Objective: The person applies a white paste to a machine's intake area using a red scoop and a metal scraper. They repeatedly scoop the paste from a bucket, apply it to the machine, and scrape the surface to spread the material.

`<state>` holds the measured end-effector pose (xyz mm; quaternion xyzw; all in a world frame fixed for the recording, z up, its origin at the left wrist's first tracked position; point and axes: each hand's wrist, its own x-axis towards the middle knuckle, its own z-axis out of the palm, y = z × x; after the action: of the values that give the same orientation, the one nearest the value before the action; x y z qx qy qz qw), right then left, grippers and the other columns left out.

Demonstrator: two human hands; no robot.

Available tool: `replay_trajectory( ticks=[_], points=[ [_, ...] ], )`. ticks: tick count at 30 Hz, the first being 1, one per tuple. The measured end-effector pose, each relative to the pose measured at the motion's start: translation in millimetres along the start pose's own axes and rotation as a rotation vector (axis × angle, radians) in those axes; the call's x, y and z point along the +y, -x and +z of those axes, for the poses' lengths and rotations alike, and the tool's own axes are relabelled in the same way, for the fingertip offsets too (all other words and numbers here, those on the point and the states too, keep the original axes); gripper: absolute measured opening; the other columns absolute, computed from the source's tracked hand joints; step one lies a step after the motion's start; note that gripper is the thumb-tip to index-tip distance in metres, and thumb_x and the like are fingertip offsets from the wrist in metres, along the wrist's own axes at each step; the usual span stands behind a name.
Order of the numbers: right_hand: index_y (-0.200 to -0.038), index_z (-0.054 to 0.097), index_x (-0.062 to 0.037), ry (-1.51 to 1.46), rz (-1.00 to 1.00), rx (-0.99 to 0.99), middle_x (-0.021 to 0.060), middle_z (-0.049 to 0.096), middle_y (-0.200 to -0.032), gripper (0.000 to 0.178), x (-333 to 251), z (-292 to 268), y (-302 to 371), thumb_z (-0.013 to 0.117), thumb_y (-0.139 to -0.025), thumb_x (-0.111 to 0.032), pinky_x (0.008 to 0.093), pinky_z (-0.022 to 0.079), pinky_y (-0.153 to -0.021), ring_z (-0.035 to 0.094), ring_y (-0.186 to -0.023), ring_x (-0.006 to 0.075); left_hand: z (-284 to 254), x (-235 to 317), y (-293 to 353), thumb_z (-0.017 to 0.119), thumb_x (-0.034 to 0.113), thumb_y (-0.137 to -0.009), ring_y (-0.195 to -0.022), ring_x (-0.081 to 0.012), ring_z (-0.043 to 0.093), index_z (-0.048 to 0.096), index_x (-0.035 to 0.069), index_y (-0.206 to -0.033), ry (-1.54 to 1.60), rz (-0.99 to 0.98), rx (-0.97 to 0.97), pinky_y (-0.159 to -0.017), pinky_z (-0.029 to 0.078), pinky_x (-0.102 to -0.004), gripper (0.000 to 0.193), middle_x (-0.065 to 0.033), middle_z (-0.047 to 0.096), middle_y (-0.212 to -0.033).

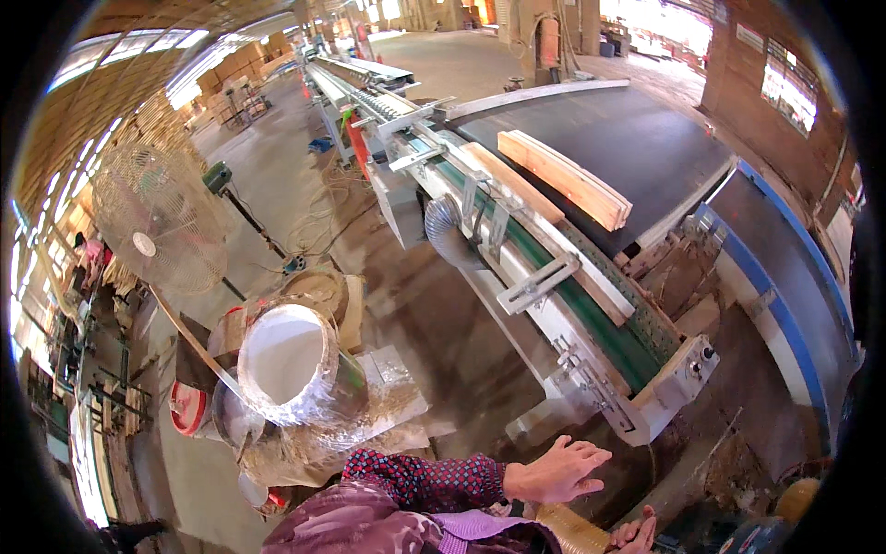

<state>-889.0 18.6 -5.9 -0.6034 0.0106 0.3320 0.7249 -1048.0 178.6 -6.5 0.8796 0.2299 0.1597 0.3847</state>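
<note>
Stands at the near end of a long feed machine (591, 309) with a green belt. Stretches the left hand (558, 471) out in a patterned sleeve, open and flat, fingers spread, holding nothing. Hovers it just short of the machine's metal end bracket (600, 392), apart from it and from the grey control box (688, 365) on the corner.

Keeps the right hand (635, 534) low at the picture's bottom edge, fingers curled over a tan ribbed hose (572, 531). Cannot tell whether it truly grips the hose or only rests there, since most of the hand is cut off.

Looks like a reach in hand, with the open hand nearest the machine's end and nothing picked up yet. Calls for bringing the left hand further forward and right to meet the bracket or control box, while minding the clamps and edges along the rail.

Shows elsewhere a stack of wooden slats (565, 177) lying well apart on the dark tabletop (637, 138), a grey flexible duct (447, 231) under the rail, a film-wrapped white bucket (291, 360) and a standing fan (159, 217) to the left.
</note>
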Motion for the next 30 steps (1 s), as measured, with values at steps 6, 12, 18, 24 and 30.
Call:
replay_trajectory(
  ticks=[6,12,18,24,30],
  points=[
    [-0.090,0.048,-0.0103,0.014,0.058,-0.128,-0.0044,0.029,-0.055,0.018,-24,3,-39,0.045,-0.094,-0.028,0.0214,0.025,-0.040,0.027,-0.043,0.0070,-4,8,-32,0.053,0.030,-0.088,-0.114,-0.0287,0.044,0.038,0.005,-0.128,0.064,0.099,0.091,-0.095,0.030,-0.0491,0.050,-0.0145,0.049,-0.120],
    [-0.090,0.045,-0.0076,-0.093,0.192,-0.247,-0.0032,0.028,-0.057,0.028,-28,-7,-89,0.039,-0.096,-0.034,0.0228,0.025,-0.043,0.028,-0.048,0.0088,-15,11,-61,0.055,0.024,-0.087,-0.110,-0.0299,0.047,0.041,0.003,-0.125,0.163,0.188,0.252,-0.092,0.033,-0.0433,0.046,-0.0160,0.052,-0.115],
    [-0.121,0.046,0.0010,-0.013,0.014,-0.378,-0.0078,0.033,-0.060,0.037,-44,13,-209,0.050,-0.090,-0.019,0.0183,0.026,-0.041,0.029,-0.048,0.0022,-62,20,-150,0.066,0.013,-0.074,-0.096,-0.0346,0.051,0.045,0.002,-0.120,0.028,0.190,0.411,-0.081,0.040,-0.0416,0.052,-0.0169,0.054,-0.106],
    [-0.114,0.047,0.0034,0.134,0.093,-0.383,-0.0054,0.030,-0.065,0.027,-116,14,-287,0.044,-0.090,-0.010,0.0188,0.025,-0.048,0.029,-0.054,0.0040,-52,1,-218,0.049,0.007,-0.081,-0.110,-0.0248,0.051,0.049,-0.008,-0.119,0.199,-0.172,0.578,-0.096,0.037,-0.0362,0.040,-0.0176,0.054,-0.117],
    [-0.107,0.049,-0.0050,-0.097,0.167,0.123,-0.0045,0.038,-0.064,0.021,-159,-25,-267,0.046,-0.091,-0.017,0.0200,0.026,-0.045,0.032,-0.050,0.0040,-99,4,-290,0.043,0.014,-0.092,-0.112,-0.0306,0.050,0.039,-0.002,-0.130,0.004,-0.109,0.365,-0.099,0.034,-0.0387,0.041,-0.0190,0.049,-0.126]
  ],
)
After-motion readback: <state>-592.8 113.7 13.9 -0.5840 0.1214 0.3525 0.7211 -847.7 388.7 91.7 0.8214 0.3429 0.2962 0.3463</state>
